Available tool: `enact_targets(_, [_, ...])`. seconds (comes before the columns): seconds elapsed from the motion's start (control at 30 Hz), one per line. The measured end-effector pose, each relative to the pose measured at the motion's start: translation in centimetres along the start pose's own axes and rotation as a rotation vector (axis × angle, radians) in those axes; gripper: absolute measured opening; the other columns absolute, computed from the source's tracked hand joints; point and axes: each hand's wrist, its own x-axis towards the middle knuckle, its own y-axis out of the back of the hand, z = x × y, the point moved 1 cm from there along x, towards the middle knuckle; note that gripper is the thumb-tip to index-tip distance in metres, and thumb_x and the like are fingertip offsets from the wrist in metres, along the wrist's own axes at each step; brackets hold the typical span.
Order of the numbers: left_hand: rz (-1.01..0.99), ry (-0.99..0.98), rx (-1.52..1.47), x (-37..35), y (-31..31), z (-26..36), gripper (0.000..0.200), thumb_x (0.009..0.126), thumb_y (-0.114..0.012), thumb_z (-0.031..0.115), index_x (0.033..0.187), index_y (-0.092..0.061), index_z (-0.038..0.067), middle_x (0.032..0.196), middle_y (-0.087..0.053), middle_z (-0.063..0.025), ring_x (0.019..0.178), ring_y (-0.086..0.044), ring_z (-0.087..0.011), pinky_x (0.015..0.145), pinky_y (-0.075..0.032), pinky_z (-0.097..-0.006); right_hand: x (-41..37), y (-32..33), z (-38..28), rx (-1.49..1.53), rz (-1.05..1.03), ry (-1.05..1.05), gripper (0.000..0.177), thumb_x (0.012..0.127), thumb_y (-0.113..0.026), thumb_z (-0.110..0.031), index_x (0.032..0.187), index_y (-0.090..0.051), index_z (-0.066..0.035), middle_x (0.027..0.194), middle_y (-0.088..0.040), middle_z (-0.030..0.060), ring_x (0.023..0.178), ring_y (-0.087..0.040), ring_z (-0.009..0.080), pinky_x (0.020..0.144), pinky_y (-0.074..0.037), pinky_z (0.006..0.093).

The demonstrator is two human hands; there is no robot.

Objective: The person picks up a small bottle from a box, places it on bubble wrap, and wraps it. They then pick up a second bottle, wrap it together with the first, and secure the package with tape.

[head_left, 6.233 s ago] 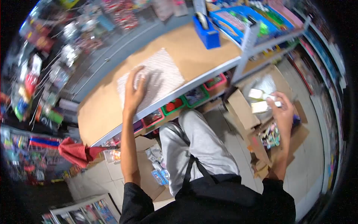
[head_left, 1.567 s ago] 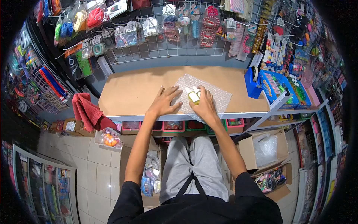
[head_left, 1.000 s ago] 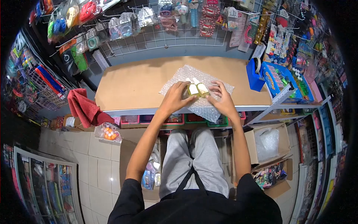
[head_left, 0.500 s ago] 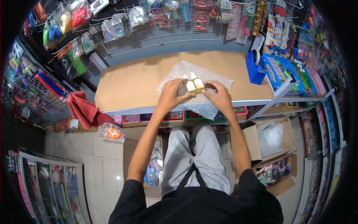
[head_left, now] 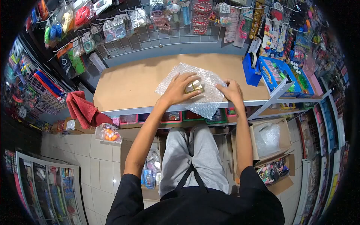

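A pair of small yellow-green bottles (head_left: 194,86) with white labels lies side by side on a sheet of bubble wrap (head_left: 208,98). My left hand (head_left: 180,88) reaches over the bottles from the left, gripping them against the wrap; its fingers cover their upper part. At the right edge of the sheet, my right hand (head_left: 231,90) pinches the bubble wrap between thumb and fingers. The front corner of the wrap hangs over the table edge.
The brown tabletop (head_left: 127,84) carries a blue tape dispenser (head_left: 252,69) and blue display boxes (head_left: 279,77) at the right. A red cloth (head_left: 83,108) hangs at the left corner. Cardboard boxes (head_left: 272,138) stand on the floor. Packaged goods hang on a wire rack (head_left: 161,39) behind.
My left hand has moved over the top of the bottles. My right hand has left the bottles, shifted right and taken hold of the bubble wrap's edge.
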Motion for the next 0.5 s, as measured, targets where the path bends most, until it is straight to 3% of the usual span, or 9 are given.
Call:
enact_targets(0.03, [-0.005,-0.006,-0.014,-0.2,-0.5,-0.3,0.059,0.086,-0.067,0.05,0.134,-0.056,0.018,0.141,-0.051,-0.0098,0.132,-0.046,-0.0299,0.113,-0.026,-0.0586,0.5,-0.5,0.2,0.095,-0.04,-0.026,0.049,0.079,-0.079,-0.035,0.11,-0.064,-0.001,0.102,-0.068,0.0224,0.098,-0.066,0.0377,0.087,-0.051,0.0441])
enact_targets(0.13, [-0.016,-0.031,-0.05,-0.8,-1.1,-0.7,0.054,0.088,-0.066,0.047,0.133,-0.057,0.017,0.139,-0.053,-0.0111,0.13,-0.048,-0.0309,0.113,-0.027,-0.0575,1.7,-2.3,1.3,0.487,-0.009,0.083,0.052,0.076,-0.081,-0.011,0.119,-0.054,-0.002,0.1,-0.067,0.0142,0.083,-0.066,0.0202,0.071,-0.054,0.0309])
enact_targets(0.23, [0.001,-0.06,-0.09,-0.8,-1.2,-1.2,0.054,0.087,-0.068,0.044,0.132,-0.057,0.016,0.137,-0.054,-0.0124,0.127,-0.049,-0.0324,0.112,-0.03,-0.0547,0.8,-1.5,-1.1,0.662,-0.021,-0.027,0.06,0.076,-0.079,-0.001,0.125,-0.046,-0.005,0.1,-0.067,0.0146,0.083,-0.066,0.0179,0.071,-0.054,0.028])
enact_targets(0.3, [0.018,-0.069,-0.128,-0.7,-1.1,-0.9,0.056,0.085,-0.071,0.043,0.131,-0.057,0.015,0.137,-0.054,-0.0131,0.126,-0.05,-0.0333,0.111,-0.033,-0.0517,-0.4,-0.6,-3.4,0.795,-0.079,-0.036,0.063,0.074,-0.08,-0.001,0.126,-0.045,-0.006,0.1,-0.067,0.0159,0.085,-0.066,0.0188,0.073,-0.054,0.0286])
enact_targets(0.4, [0.217,-0.13,-0.032,-0.9,0.3,0.9,0.058,0.082,-0.073,0.041,0.13,-0.057,0.012,0.131,-0.056,-0.0136,0.119,-0.054,-0.0344,0.102,-0.04,-0.0475,-0.6,-1.4,-4.4,0.846,-0.099,0.028,0.066,0.073,-0.08,-0.001,0.127,-0.043,-0.006,0.105,-0.063,0.0164,0.09,-0.065,0.0186,0.075,-0.054,0.0284])
enact_targets(0.5, [0.308,0.057,0.129,-2.3,1.7,2.0,0.055,0.081,-0.074,0.037,0.125,-0.057,0.009,0.121,-0.059,-0.0129,0.114,-0.055,-0.0336,0.094,-0.043,-0.0418,-1.1,-2.2,-5.7,0.733,0.033,0.173,0.07,0.073,-0.08,-0.002,0.13,-0.041,-0.006,0.108,-0.058,0.0156,0.096,-0.063,0.0192,0.078,-0.054,0.0294])
